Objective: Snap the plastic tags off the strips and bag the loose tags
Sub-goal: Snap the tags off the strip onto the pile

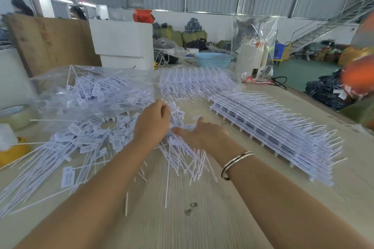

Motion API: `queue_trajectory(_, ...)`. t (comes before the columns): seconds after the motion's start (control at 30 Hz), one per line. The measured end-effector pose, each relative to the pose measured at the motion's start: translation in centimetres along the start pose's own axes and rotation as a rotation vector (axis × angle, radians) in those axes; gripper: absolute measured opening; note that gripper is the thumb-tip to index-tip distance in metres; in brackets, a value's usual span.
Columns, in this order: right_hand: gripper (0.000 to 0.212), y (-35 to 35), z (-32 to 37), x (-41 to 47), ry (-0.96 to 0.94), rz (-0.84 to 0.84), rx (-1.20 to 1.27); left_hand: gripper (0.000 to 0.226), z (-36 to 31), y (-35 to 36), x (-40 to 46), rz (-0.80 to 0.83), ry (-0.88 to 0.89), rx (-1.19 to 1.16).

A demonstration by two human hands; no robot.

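My left hand (154, 122) grips the top of a strip of white plastic tags (182, 151) at the middle of the wooden table (202, 218). My right hand (200, 133), with a bracelet on its wrist, lies flat on the same strip, fingers straight and pointing left. Loose tags (85, 141) lie scattered in a heap to the left. Behind that heap a clear plastic bag (91, 91) holds many more loose tags. A tall stack of whole strips (273, 127) runs along the right, and another stack (194, 83) lies behind my hands.
A roll of tape (14, 115) and a yellow object (12, 153) sit at the left edge. White boxes (123, 42), a blue basket (212, 59) and a bagged white kettle (253, 54) stand at the back. The table's right edge drops to the floor.
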State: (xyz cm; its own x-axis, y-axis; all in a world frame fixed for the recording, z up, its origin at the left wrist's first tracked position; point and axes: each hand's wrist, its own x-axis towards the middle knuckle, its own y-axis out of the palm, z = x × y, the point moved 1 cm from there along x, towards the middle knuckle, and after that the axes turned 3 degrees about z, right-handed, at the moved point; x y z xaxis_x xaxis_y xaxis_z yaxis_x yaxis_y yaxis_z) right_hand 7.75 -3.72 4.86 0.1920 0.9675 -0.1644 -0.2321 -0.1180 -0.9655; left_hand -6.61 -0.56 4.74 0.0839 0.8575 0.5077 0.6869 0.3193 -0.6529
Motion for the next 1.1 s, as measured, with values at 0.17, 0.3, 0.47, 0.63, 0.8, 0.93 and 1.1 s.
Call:
queue_trajectory(0.17, 0.114, 1.3, 1.0, 1.0, -0.029, 0.09, -0.044, 0.019, 1.4, -2.5, -1.1, -0.018, -0.068, -0.107)
queue_trajectory(0.3, 0.094, 1.7, 0.5, 0.7, -0.049, 0.038, 0.019, 0.012, 2.2, -3.3, -2.3, 0.026, -0.09, -0.062)
queue_trajectory(0.47, 0.079, 0.0, -0.4, -0.5, -0.085, 0.163, 0.369, 0.009, 3.1, -3.2, -2.7, 0.174, -0.16, 0.003)
queue_trajectory(0.63, 0.054, -0.5, -1.2, -0.7, -0.127, 0.061, 0.729, 0.02, 3.6, -3.5, -2.3, 0.287, -0.268, 0.233)
queue_trajectory(0.8, 0.064, -0.9, 2.1, -0.9, -0.284, -0.034, 0.829, 0.009, 3.7, -4.7, -2.4, 0.147, -0.26, 0.172)
queue_trajectory(0.93, 0.077, -0.6, 4.7, -0.9, -0.378, 0.082, 0.543, 0.026, 3.9, -4.3, -2.7, 0.218, -0.311, 0.2)
queue_trajectory(1.1, 0.101, 1.1, 6.2, -0.7, -0.443, 0.227, 0.067, 0.032, 4.2, -5.2, -3.0, 0.209, -0.357, 0.275)
